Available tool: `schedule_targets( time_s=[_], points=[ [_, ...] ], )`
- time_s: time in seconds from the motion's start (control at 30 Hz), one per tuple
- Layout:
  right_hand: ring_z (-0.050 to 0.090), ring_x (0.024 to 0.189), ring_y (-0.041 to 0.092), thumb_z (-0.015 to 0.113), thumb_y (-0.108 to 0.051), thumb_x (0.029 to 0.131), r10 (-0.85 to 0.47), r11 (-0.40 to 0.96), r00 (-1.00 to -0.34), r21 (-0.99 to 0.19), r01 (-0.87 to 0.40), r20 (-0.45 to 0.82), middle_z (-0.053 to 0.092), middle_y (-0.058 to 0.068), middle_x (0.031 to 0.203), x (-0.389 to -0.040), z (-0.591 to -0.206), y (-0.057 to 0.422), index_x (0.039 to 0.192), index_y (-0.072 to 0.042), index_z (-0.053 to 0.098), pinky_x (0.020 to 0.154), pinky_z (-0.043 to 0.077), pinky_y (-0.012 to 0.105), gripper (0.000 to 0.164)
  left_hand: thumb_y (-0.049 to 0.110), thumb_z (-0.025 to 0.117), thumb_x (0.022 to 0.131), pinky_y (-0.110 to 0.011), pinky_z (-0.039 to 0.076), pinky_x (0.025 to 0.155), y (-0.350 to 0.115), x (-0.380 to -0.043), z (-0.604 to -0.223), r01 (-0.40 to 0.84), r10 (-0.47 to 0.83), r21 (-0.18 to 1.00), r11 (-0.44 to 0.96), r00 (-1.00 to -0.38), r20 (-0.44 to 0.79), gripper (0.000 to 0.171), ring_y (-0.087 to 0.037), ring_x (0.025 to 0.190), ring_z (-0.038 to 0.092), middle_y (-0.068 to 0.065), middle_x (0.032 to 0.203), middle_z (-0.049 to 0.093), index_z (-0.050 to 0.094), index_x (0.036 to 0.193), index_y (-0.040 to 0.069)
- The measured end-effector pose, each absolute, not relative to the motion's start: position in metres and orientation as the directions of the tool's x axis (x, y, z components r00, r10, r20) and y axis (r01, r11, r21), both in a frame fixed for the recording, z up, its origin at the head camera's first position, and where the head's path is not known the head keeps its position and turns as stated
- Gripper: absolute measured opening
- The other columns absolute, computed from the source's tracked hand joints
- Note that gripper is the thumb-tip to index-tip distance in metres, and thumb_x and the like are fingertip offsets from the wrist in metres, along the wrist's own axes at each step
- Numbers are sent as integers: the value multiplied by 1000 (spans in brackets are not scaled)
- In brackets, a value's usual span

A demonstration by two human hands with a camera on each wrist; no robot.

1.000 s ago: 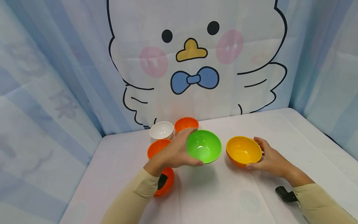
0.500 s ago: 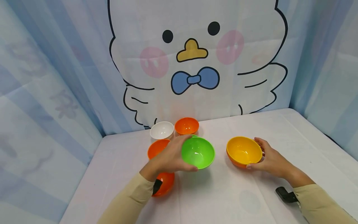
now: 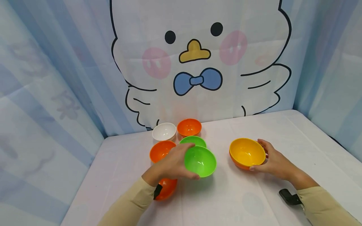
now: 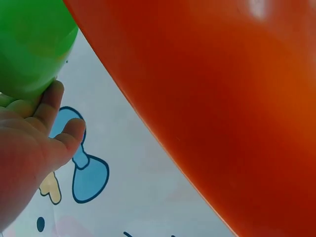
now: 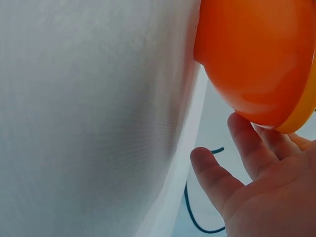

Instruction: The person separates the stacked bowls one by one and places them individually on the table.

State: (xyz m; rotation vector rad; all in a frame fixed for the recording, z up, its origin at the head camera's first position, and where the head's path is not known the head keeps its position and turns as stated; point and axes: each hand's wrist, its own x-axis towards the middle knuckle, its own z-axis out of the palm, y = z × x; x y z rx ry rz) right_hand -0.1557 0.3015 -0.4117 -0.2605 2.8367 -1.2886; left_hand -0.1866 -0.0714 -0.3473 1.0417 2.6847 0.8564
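Note:
My left hand (image 3: 174,162) holds a bright green bowl (image 3: 200,161) by its side, thumb at the near rim and fingers at the far rim. Just behind it a second green bowl (image 3: 195,141) stands on the table, partly covered by the first. On the right, a yellow bowl (image 3: 246,150) sits nested in an orange bowl (image 3: 238,164). My right hand (image 3: 273,162) grips this pair from the right side. From the right wrist, fingertips (image 5: 239,121) meet the outside of the orange bowl. In the left wrist view, fingers (image 4: 52,98) touch the green bowl's underside.
A white bowl (image 3: 164,131) and an orange bowl (image 3: 189,127) stand at the table's back edge. Another orange bowl (image 3: 161,150) stands left of my left hand, and one more orange bowl (image 3: 167,190) is partly behind my left wrist. A patterned curtain (image 3: 195,103) hangs behind the table.
My left hand has brought the green bowl towards me, slightly left and down, uncovering the second green bowl behind it. My right hand and the nested bowls stay in place.

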Motion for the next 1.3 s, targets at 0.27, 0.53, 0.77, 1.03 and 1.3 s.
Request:
schedule_targets(
  time_s=[0.27,0.53,0.77,1.03,1.3],
  points=[
    [37,127,55,85,-31,77,-163,637,-985,-756,-151,59,24,36,151,-155,-411,302,152,11,12,100,36,70,112,41,87,71,-47,45,101,-73,-189,-349,554,661,544,630,-750,-2,97,-28,125,47,-7,142,49,41,148,5],
    [39,126,54,85,-33,77,-158,652,-986,-743,-149,59,25,36,151,-155,-412,302,152,10,13,99,38,69,112,43,87,72,-48,39,107,-73,-189,-352,536,666,535,653,-742,-70,97,-28,132,42,-5,146,46,40,150,10],
    [39,126,54,85,-32,77,-159,652,-985,-743,-151,62,25,36,151,-155,-412,302,152,10,13,99,38,69,112,43,88,71,-47,38,109,-71,-192,-355,551,692,526,648,-714,-103,97,-23,134,39,-2,147,45,41,150,13],
    [39,126,54,85,-32,77,-158,651,-986,-745,-145,54,24,35,151,-155,-413,302,152,10,13,99,38,70,113,38,90,70,-48,27,114,-68,-192,-361,592,738,509,624,-662,-135,96,-19,138,35,1,147,46,42,149,11],
    [39,126,54,85,-33,77,-157,659,-987,-739,-139,46,24,36,151,-155,-411,302,152,10,13,100,38,69,113,38,89,71,-51,23,116,-68,-195,-365,594,740,500,630,-654,-156,96,-18,139,33,3,149,45,41,150,12]
  ],
)
